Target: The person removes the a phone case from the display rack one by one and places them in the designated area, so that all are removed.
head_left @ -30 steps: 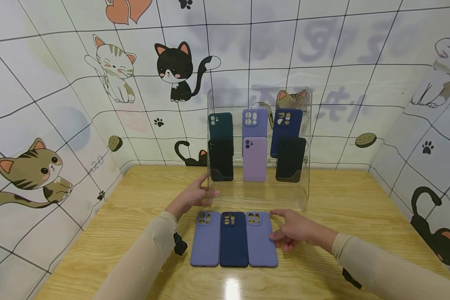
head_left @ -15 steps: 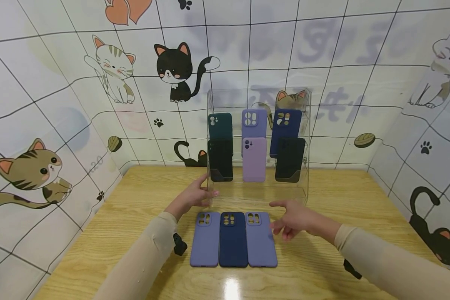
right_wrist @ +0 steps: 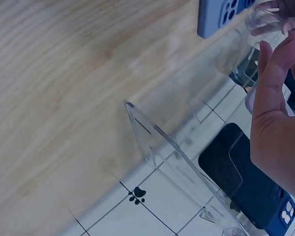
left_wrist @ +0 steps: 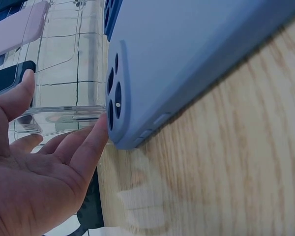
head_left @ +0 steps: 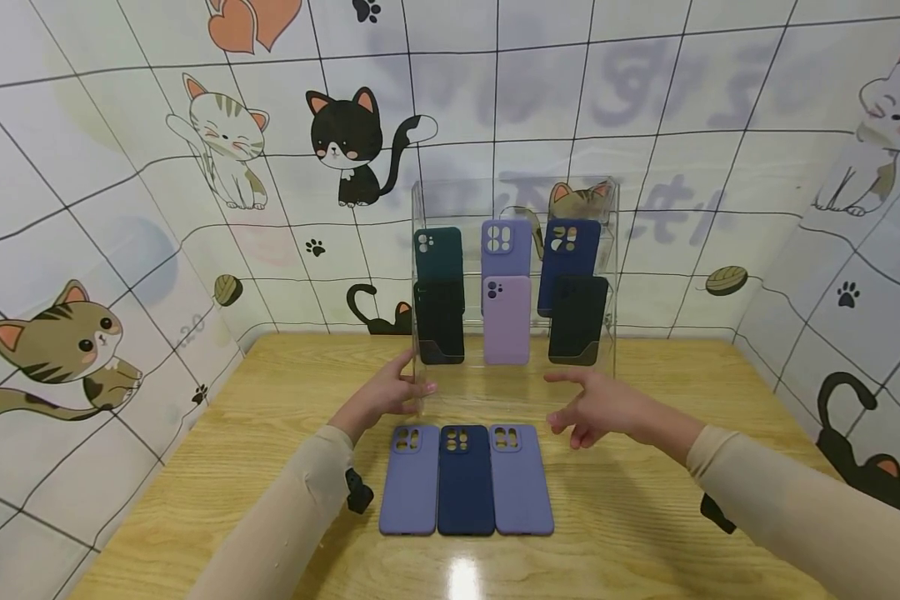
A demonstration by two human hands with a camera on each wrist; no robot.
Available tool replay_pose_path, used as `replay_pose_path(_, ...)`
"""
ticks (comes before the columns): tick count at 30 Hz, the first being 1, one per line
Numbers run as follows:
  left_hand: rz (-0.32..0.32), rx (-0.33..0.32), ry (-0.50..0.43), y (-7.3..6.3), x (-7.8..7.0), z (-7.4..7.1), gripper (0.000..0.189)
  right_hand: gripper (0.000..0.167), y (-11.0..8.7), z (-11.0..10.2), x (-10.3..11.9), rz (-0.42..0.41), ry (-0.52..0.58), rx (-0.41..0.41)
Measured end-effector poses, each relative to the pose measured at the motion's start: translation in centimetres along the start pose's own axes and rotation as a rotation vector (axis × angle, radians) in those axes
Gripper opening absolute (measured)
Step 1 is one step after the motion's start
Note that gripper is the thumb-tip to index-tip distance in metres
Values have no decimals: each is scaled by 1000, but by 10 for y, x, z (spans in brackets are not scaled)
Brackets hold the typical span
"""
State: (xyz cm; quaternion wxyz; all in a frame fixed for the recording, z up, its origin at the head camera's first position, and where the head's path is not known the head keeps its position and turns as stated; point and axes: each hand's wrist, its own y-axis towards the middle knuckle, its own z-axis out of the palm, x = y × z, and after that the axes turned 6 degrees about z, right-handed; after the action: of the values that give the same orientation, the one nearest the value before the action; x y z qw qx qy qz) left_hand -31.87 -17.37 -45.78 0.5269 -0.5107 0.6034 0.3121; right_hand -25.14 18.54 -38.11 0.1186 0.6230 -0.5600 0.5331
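A clear acrylic display stand (head_left: 480,392) stands at the back of the table, bearing phone cases. My left hand (head_left: 386,392) holds its lower left corner; in the left wrist view, thumb and fingers lie on either side of the clear edge. Ahead of the stand's lower right part is my right hand (head_left: 596,404), holding nothing, index finger pointing left, other fingers loosely bent. Its fingertip is just below a black phone case (head_left: 577,321). Three phone cases lie side by side on the table: lavender (head_left: 408,492), navy (head_left: 466,492) and lavender (head_left: 522,492).
Also in the stand are a dark green case (head_left: 438,250), a second black case (head_left: 440,325), a lilac case (head_left: 507,321), a lavender case (head_left: 506,242) and a navy case (head_left: 570,250). A cat-print wall (head_left: 465,100) encloses the wooden table (head_left: 645,517).
My right hand has lifted away from the right lavender case and moved forward to the stand's front. My left hand keeps its place at the stand; the three cases lie still.
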Motion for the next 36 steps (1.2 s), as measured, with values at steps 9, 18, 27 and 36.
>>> replay_pose_path(9,-8,5,8,0,-1,0,94,85,-9,-25,14,-59,-31,-41)
replay_pose_path(18,1,3,6,1,0,0,92,86,-17,-50,34,-93,-86,-150)
replay_pose_path(27,4,9,3,1,3,0,93,88,-15,-71,40,-117,-196,-306)
replay_pose_path(36,-1,3,-14,0,1,1,93,89,-10,-85,41,-141,-258,-436)
